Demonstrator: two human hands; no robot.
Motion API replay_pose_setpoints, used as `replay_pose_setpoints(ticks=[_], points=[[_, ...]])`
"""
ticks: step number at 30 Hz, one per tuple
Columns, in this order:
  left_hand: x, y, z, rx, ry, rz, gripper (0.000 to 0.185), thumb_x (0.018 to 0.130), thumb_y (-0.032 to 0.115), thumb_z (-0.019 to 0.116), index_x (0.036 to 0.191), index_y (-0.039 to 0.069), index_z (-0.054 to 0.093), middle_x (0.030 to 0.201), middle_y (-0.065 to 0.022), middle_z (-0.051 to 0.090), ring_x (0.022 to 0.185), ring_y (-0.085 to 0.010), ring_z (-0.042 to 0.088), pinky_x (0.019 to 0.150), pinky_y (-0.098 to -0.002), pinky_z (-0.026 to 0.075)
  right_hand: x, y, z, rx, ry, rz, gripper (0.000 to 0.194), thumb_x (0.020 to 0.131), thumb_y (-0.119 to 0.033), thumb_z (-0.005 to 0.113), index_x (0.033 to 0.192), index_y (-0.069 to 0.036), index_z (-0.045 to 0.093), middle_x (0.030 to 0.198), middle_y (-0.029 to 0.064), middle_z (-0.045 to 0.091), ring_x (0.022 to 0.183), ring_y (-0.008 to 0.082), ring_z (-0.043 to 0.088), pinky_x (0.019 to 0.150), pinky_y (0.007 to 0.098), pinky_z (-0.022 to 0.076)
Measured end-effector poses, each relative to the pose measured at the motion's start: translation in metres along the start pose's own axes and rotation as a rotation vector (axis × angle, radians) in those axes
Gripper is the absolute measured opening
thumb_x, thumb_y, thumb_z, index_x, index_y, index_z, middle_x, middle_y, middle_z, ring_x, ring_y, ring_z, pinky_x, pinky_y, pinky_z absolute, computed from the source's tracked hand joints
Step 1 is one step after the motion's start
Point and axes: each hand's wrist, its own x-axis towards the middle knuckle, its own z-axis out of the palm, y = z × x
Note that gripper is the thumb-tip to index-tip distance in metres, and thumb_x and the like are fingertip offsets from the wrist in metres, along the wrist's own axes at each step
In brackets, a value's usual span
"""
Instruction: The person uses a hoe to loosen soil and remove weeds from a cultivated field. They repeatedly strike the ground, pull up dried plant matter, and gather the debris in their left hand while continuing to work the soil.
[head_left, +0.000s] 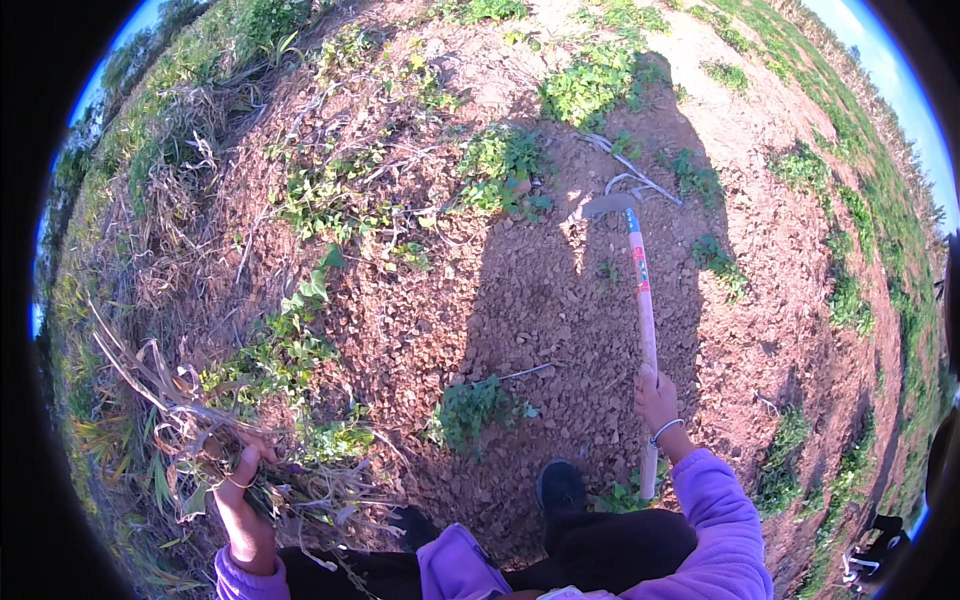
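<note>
My right hand grips the wooden handle of a hoe near its lower end. The handle bears a coloured label, and the curved metal blade lies farthest from me, over shaded soil beside a pale dry stalk. At the lower left my left hand is closed around a bundle of dry stems and withered weeds. Some of these hang down past my wrist, and a few green leaves are mixed in.
Leafy green vines grow in patches on the crumbly reddish soil. Tall grass and dry weeds line the left side. Low green rows run along the right. My dark shoe stands on the soil, and my shadow falls ahead.
</note>
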Motion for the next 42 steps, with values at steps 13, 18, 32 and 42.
replay_pose_setpoints(ticks=[13,18,32,42], points=[[0.005,-0.005,0.004,-0.063,0.03,-0.051,0.019,0.081,0.011,0.058,0.097,0.004,0.051,0.081,-0.0048,0.052,0.077,-0.015,0.05,0.074,-0.0285,0.039,-0.008,0.024,0.042,-0.112,-0.085,0.189,0.037,0.094,-0.041,0.046,0.076,-0.01,0.039,0.051,-0.0023,0.036,0.035,0.0076,0.035,0.031,0.0239,0.0307],[0.004,-0.005,-0.006,0.011,0.029,0.02,0.023,0.082,0.012,0.058,0.102,0.004,0.051,0.083,-0.0049,0.054,0.079,-0.0146,0.051,0.074,-0.0275,0.04,-0.009,0.035,0.038,0.129,-0.043,0.108,0.038,0.094,-0.042,0.047,0.075,-0.009,0.041,0.05,-0.0015,0.037,0.034,0.0079,0.036,0.03,0.024,0.0305],[0.003,-0.008,-0.007,-0.015,0.094,-0.021,0.022,0.078,0.015,0.062,0.095,0.005,0.052,0.082,-0.0039,0.052,0.076,-0.0147,0.049,0.072,-0.027,0.039,-0.043,0.067,0.038,0.08,-0.113,0.249,0.039,0.094,-0.043,0.045,0.073,-0.011,0.04,0.05,-0.0022,0.036,0.035,0.0073,0.035,0.031,0.0251,0.0319],[0.004,-0.005,-0.001,-0.005,0.061,0.023,0.022,0.077,0.015,0.061,0.093,0.005,0.052,0.08,-0.0035,0.05,0.076,-0.0148,0.047,0.073,-0.0271,0.036,-0.001,0.044,0.057,0.059,-0.104,0.227,0.043,0.092,-0.047,0.047,0.073,-0.01,0.04,0.05,-0.0009,0.037,0.034,0.0088,0.037,0.03,0.0254,0.0316]])
